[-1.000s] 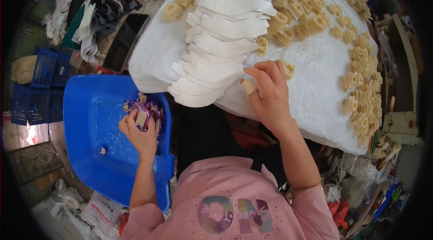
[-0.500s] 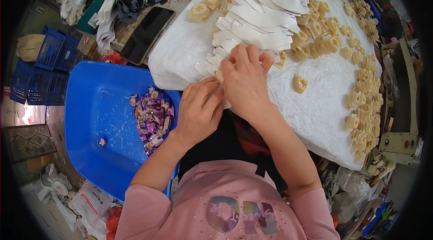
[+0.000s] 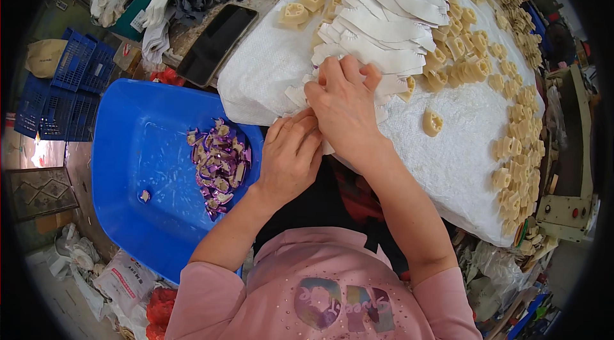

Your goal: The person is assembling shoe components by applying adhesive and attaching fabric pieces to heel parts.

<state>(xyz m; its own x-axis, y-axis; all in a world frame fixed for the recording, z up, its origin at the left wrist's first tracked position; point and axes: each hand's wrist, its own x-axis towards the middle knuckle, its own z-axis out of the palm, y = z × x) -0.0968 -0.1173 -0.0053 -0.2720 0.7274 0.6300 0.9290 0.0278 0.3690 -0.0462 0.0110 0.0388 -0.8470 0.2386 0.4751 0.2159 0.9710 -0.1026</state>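
Observation:
Both hands meet at the near edge of a padded white work surface (image 3: 441,173). My left hand (image 3: 288,158) is closed, its fingers bent and pressed together around something small that they hide. Close against it, my right hand (image 3: 345,103) is closed too, thumb and fingers bent inward; what it pinches is out of sight. A bit of white material pokes out beneath the right hand. Just beyond lie overlapping curved white strips (image 3: 384,36) with notched ends. To their right sits a cluster of hollow beige pieces (image 3: 470,68), with a single beige piece (image 3: 432,123) apart.
On the left, a blue tub (image 3: 131,202) holds a heap of beige pieces wrapped in shiny purple (image 3: 220,167). A black phone (image 3: 217,46) lies beyond it. More beige pieces (image 3: 515,148) line the right edge. Blue crates (image 3: 70,78) stand far left.
The view has shifted slightly. My hands stay together at the edge; a beige piece glimpsed between the fingers before is now hidden. The right hand's fingers have bent in more.

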